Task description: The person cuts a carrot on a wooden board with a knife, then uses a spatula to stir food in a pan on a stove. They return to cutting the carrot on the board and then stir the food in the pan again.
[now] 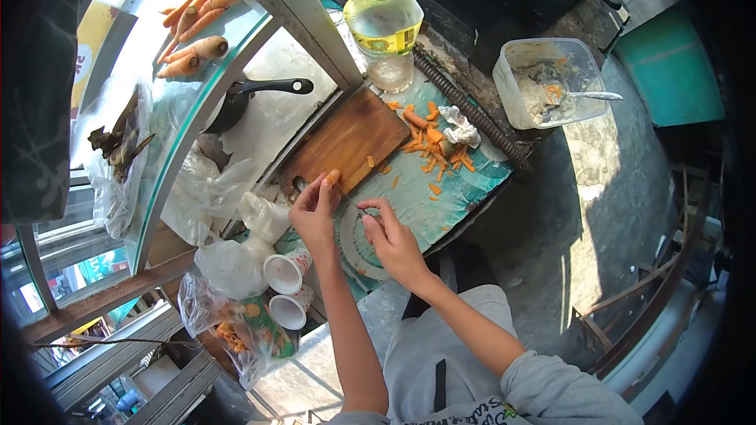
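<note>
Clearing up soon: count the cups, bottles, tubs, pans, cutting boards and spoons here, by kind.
Paper cups: 2
Bottle: 1
Plastic tub: 1
Pan: 1
Cutting board: 1
Spoon: 1
Total: 7

Little can be read from here. The yellow sign behind the glass shows white letters, cut off, perhaps "ak". The bottle label carries print too small to read. Cursive lettering on the grey shirt is cropped and illegible, and so is the print on the paper cups.
</note>
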